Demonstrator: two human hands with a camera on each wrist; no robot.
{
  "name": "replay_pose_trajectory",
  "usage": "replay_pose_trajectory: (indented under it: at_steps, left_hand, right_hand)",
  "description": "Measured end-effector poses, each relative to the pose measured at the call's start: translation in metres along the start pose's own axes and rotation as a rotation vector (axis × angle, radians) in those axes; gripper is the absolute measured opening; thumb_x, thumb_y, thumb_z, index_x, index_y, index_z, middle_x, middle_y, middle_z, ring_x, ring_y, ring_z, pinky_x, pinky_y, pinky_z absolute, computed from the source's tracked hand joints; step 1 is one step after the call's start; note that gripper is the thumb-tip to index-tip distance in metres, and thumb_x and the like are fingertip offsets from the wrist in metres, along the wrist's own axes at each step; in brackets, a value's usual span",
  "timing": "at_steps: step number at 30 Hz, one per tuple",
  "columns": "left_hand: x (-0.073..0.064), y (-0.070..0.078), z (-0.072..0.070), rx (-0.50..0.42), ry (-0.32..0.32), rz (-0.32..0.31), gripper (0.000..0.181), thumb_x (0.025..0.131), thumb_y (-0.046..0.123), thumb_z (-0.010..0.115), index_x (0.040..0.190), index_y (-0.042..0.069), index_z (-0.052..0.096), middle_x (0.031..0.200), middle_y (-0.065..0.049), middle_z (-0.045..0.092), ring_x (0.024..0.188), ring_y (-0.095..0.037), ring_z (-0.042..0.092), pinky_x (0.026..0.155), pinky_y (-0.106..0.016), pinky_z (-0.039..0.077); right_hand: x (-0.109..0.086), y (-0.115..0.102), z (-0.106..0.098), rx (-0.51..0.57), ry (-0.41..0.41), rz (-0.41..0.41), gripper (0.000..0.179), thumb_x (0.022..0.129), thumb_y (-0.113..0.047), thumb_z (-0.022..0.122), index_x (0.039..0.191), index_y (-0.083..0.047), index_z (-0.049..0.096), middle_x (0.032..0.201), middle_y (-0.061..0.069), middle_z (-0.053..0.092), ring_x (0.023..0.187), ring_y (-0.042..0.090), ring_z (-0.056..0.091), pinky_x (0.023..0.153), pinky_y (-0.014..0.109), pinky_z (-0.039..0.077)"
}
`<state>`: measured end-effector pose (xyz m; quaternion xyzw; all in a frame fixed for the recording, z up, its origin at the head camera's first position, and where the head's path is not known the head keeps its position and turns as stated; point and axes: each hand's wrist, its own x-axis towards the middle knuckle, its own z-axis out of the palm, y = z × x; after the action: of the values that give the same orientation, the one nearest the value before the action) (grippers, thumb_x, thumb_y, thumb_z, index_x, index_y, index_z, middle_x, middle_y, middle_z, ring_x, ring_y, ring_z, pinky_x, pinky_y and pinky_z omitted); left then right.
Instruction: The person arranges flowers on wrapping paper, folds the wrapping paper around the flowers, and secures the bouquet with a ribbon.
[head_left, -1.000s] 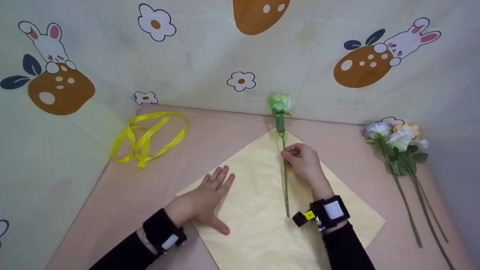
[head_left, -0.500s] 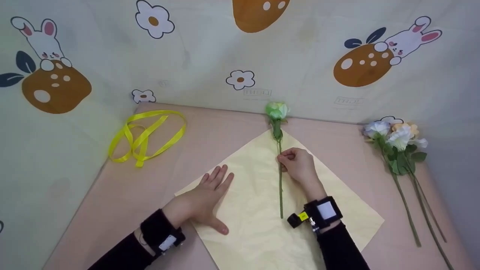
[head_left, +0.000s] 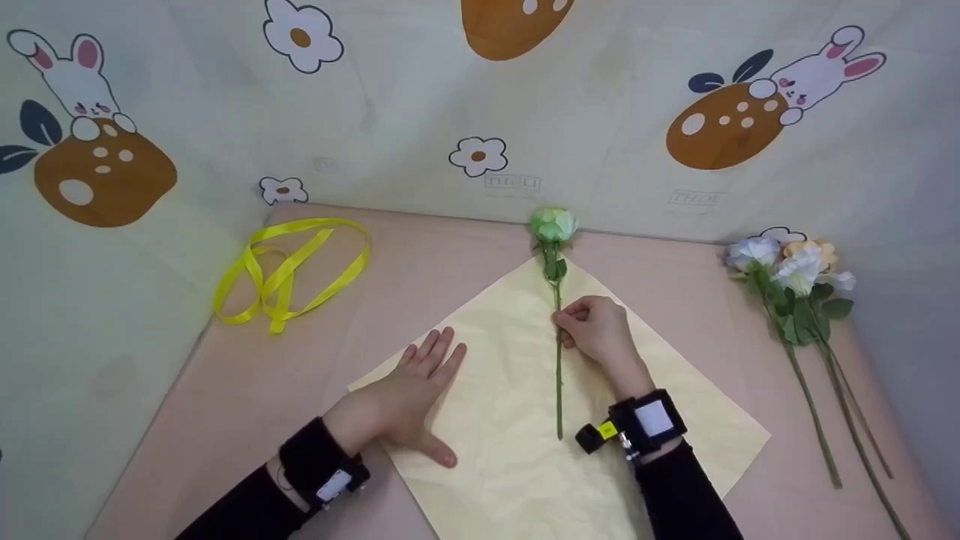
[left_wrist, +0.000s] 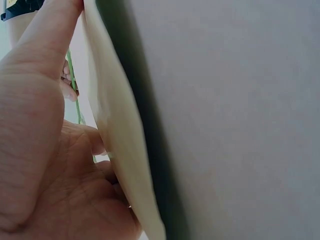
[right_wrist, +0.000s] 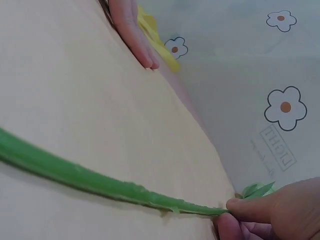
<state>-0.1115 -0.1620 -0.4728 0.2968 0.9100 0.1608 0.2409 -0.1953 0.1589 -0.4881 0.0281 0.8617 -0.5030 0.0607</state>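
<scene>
My right hand [head_left: 598, 330] pinches the stem of a pale green artificial flower [head_left: 559, 382] between thumb and fingertips. The flower lies along a cream sheet of wrapping paper [head_left: 510, 472], its bloom past the paper's far corner. In the right wrist view the stem [right_wrist: 100, 181] runs from the left edge to the pinching thumb and finger. With fingers spread, my left hand [head_left: 409, 397] rests on the left part of the paper. The left wrist view shows the palm side of this hand [left_wrist: 70, 185] beside the paper's slightly raised edge [left_wrist: 125, 135].
A loosely looped yellow ribbon [head_left: 281, 281] lies at the back left of the pink table [head_left: 442, 247]. Several artificial flowers [head_left: 802, 285] with long stems lie at the right. A patterned cloth wall [head_left: 390, 97] rises behind the table.
The right hand has brought the green flower slightly left and nearer, and its bloom has come down from in front of the wall. The left hand stays in place on the paper.
</scene>
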Motion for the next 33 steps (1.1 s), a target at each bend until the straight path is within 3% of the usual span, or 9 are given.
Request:
replay_pose_trajectory:
  at_steps: [12, 26, 33]
  left_hand:
    - [0.001, 0.002, -0.002, 0.018, -0.014, -0.021, 0.155, 0.071, 0.071, 0.094, 0.175, 0.003, 0.001, 0.179, -0.025, -0.018, 0.166, -0.042, -0.015, 0.133, -0.063, 0.003]
    - [-0.001, 0.001, -0.003, 0.031, -0.014, 0.0, 0.155, 0.072, 0.072, 0.093, 0.175, 0.005, -0.001, 0.179, -0.025, -0.018, 0.166, -0.041, -0.015, 0.133, -0.061, 0.004]
    - [-0.004, 0.003, -0.002, 0.051, -0.011, 0.014, 0.155, 0.071, 0.074, 0.092, 0.175, 0.005, 0.001, 0.179, -0.025, -0.017, 0.166, -0.041, -0.013, 0.133, -0.06, 0.006]
  right_hand:
    - [0.0, 0.001, 0.0, -0.026, 0.011, -0.045, 0.014, 0.102, -0.01, 0.078, 0.098, 0.002, 0.073, 0.078, 0.01, 0.075, 0.058, 0.012, 0.069, 0.054, 0.022, 0.055]
    - [-0.005, -0.003, -0.003, -0.133, -0.028, -0.017, 0.017, 0.099, -0.017, 0.08, 0.102, -0.002, 0.072, 0.078, 0.005, 0.073, 0.061, 0.012, 0.067, 0.057, 0.023, 0.049]
    - [-0.009, -0.012, -0.024, -0.204, -0.055, -0.037, 0.026, 0.103, -0.025, 0.077, 0.108, 0.0, 0.072, 0.084, 0.009, 0.074, 0.069, 0.018, 0.068, 0.062, 0.027, 0.051]
